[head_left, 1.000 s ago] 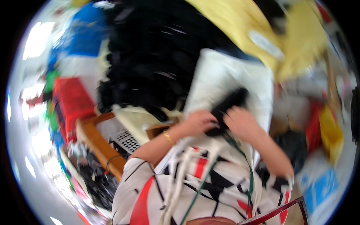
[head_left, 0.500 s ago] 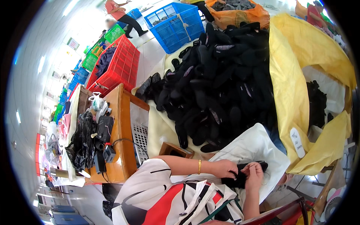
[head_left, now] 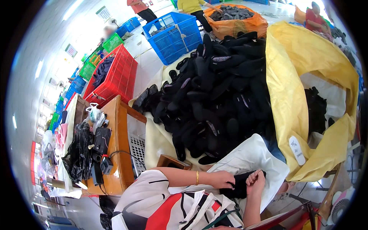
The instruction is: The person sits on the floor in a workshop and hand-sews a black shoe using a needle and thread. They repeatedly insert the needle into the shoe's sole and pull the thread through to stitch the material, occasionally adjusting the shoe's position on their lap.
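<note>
Left hand and right hand pinch a black fabric piece over white cloth, fingers curled. A heap of black items lies beyond.

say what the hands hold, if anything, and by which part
A black fabric piece: the left hand grips its left end, the right hand, near its right end.

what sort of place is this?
Probably a textile or sock workshop: a big heap of black fabric pieces, an open orange sack full of grey pieces, and a red crate holding dark cloth.
</note>
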A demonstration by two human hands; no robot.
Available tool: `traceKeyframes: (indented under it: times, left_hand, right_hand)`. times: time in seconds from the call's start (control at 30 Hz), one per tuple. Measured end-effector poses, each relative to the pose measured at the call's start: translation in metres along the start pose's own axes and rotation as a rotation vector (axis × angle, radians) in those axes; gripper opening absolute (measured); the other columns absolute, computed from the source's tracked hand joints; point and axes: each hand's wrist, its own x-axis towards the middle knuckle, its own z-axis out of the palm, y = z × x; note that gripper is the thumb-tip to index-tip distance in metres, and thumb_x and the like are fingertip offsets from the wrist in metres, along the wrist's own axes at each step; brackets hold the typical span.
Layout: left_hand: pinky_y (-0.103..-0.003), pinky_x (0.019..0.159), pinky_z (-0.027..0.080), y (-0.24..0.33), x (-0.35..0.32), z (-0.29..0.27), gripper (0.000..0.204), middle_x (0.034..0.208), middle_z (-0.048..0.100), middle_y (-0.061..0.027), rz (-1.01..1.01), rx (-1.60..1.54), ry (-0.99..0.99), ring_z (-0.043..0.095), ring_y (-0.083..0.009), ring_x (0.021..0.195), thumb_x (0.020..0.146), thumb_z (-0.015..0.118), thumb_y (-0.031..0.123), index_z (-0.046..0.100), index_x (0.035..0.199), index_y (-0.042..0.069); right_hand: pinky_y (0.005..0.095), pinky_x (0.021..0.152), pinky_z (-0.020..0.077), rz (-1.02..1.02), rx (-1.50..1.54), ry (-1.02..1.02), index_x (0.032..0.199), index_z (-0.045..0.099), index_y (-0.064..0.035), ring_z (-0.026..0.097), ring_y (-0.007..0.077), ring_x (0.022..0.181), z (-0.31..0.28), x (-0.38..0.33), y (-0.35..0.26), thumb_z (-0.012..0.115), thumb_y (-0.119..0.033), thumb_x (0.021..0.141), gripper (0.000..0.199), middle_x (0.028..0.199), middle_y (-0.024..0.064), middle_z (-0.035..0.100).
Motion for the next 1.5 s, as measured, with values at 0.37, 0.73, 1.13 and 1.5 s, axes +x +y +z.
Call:
traceKeyframes:
  times: [0.37,0.73,1.13,1.5]
  left_hand:
    - [-0.041,0.079,0.051,0.042,-0.022,0.004,0.066,0.092,0.067,-0.0226,-0.623,0.058,0.005,0.066,-0.0350,0.091,0.078,0.076,0.056,0.061,0.104,-0.003]
    - [-0.027,0.079,0.050,0.053,0.002,-0.072,0.029,0.095,0.066,-0.0046,-0.173,-0.278,0.557,0.059,-0.0085,0.087,0.084,0.073,0.012,0.057,0.107,0.002]
    - [-0.029,0.093,0.047,0.000,0.087,-0.070,0.036,0.106,0.068,-0.0066,-0.174,-0.209,0.156,0.060,-0.0127,0.100,0.097,0.065,0.029,0.063,0.121,0.002]
    - [-0.030,0.082,0.049,-0.018,0.082,-0.061,0.044,0.098,0.066,-0.0055,-0.238,-0.061,0.372,0.060,-0.0140,0.089,0.104,0.052,0.039,0.065,0.113,-0.001]
  right_hand:
    - [0.0284,0.063,0.0514,-0.403,-0.171,-0.073,0.089,0.056,-0.0068,0.057,0.0134,0.066,-0.001,-0.030,-0.005,0.049,-0.018,0.104,0.020,0.078,0.0040,0.059]
    - [0.0262,0.074,0.0465,-1.024,-0.815,0.410,0.094,0.060,0.0001,0.055,0.0138,0.080,-0.055,-0.090,-0.092,0.053,-0.002,0.097,0.007,0.087,0.0038,0.059]
    - [0.0376,0.071,0.0487,-0.899,-1.420,0.649,0.095,0.061,0.0017,0.059,0.0288,0.076,-0.158,-0.142,-0.105,0.057,-0.003,0.093,0.007,0.085,0.0148,0.061]
    - [0.0352,0.074,0.0537,-0.719,-1.324,0.428,0.102,0.067,-0.0005,0.067,0.0315,0.083,-0.088,-0.094,-0.088,0.063,-0.009,0.092,0.013,0.093,0.0168,0.068]
